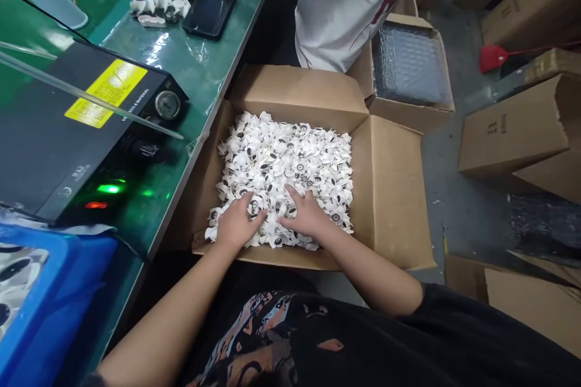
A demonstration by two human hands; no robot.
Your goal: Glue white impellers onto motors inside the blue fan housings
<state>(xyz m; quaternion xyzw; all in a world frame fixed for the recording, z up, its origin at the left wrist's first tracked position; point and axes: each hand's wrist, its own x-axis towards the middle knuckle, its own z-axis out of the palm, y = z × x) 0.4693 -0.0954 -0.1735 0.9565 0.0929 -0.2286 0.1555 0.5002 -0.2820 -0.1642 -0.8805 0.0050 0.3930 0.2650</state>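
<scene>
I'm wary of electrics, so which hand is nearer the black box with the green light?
Left. The left hand is at the white parts, right of the black box; the right hand is there too, but farther right.

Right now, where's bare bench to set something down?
Free: green bench between the black unit, flat black device and open carton. Crowded: the carton itself, spread with white parts, left hand and right hand over them; the bench's near end, by the blue bin.
</scene>
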